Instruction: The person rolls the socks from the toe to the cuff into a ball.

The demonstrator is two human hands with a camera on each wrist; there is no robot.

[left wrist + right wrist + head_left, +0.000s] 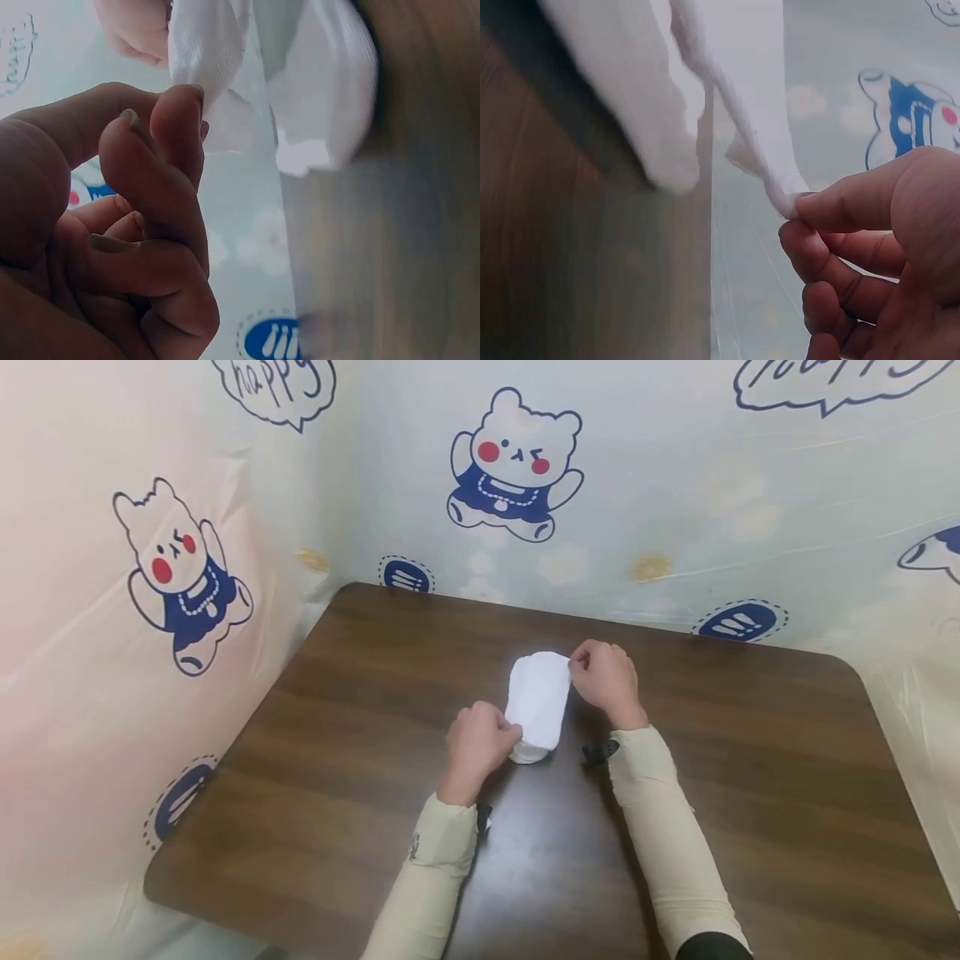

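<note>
White cloth (537, 703): a small folded piece near the middle of the table, held between both hands; from the head view it reads as a rounded oblong running away from the person.
Left hand (478, 746): at the cloth's near end, fingers curled. The left wrist view shows what the head view hides: thumb and forefinger (178, 124) pinch a cloth edge, the other fingers folded into the palm.
Right hand (606, 677): at the cloth's far right corner, knuckles up. Only the right wrist view shows the grip, thumb and forefinger (832, 208) nipping a thin corner of the fabric.
Cloth in the wrist views: hanging in loose layers with gaps between them, a looseness that the head view flattens out; both are blurred.
Table (360, 710): dark brown wood grain with rounded corners; whether the cloth's underside touches it cannot be told.
Sleeves (660, 827): pale beige, down to both wrists, with a dark strap by each cuff.
Backdrop (517, 468): glossy sheeting printed with cartoon bears in blue, around the table's far and left sides.
</note>
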